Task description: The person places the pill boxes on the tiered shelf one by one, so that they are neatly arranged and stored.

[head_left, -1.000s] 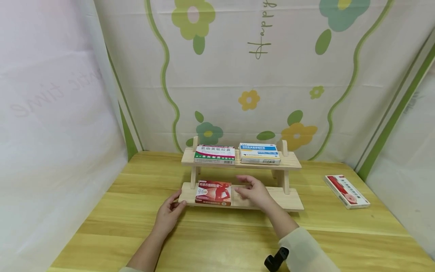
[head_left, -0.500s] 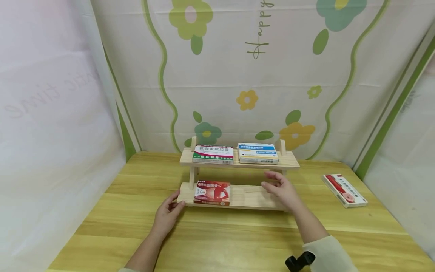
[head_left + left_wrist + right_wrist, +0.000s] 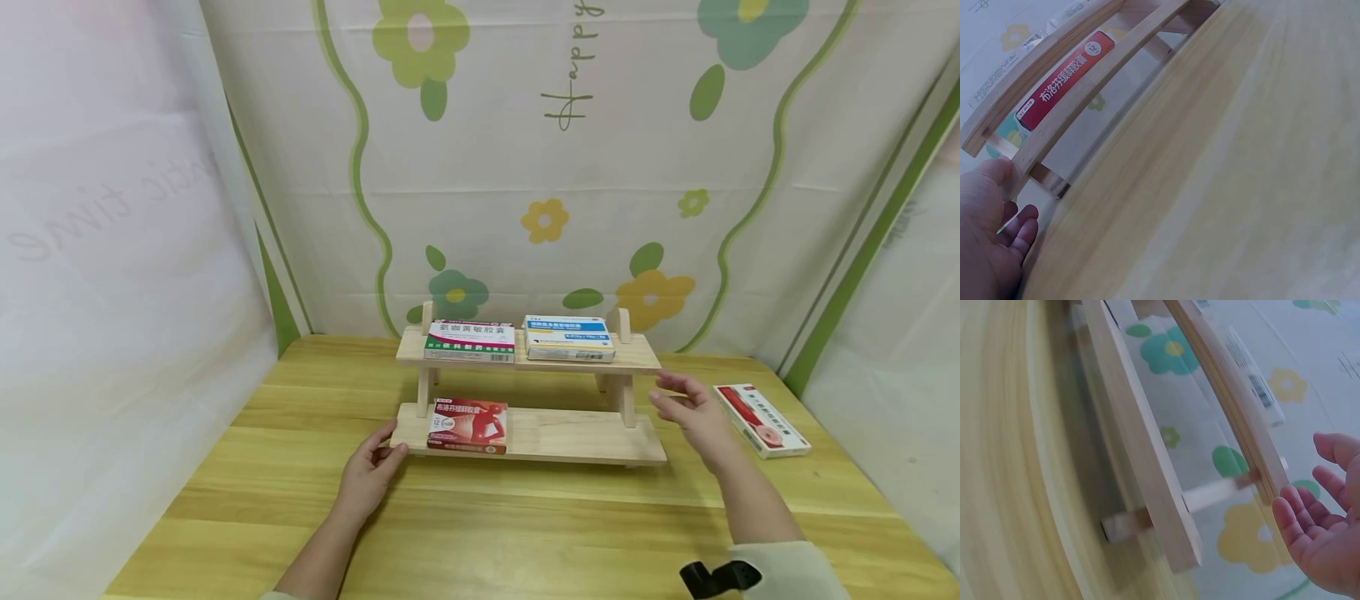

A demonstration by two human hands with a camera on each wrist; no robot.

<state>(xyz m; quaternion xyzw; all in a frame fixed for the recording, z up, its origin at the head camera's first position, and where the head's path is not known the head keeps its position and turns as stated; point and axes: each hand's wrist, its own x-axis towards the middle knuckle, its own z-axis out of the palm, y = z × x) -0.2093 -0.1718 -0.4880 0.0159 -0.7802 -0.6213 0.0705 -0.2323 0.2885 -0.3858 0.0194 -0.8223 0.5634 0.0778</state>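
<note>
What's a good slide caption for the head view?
Left hand steadies two-tier rack; right hand hovers near red-white box.

Printed words on the backdrop and on the medicine boxes.

We read "Happy" in thin green script, turned sideways, on the flowered backdrop (image 3: 570,92) behind the desk's back edge. Faint reversed lettering shows through the left curtain (image 3: 112,208); we cannot make it out. On the lower shelf's left end, the red box (image 3: 467,423) carries white Chinese characters, 布洛芬缓释胶囊, and the number 12; our left wrist view shows both too. On the upper shelf, the green and white box (image 3: 470,339) reads 氨咖黄敏胶囊. The blue and white box (image 3: 568,337) beside it and the long red and white box (image 3: 761,419) near the desk's right edge bear print too small to read.
</note>
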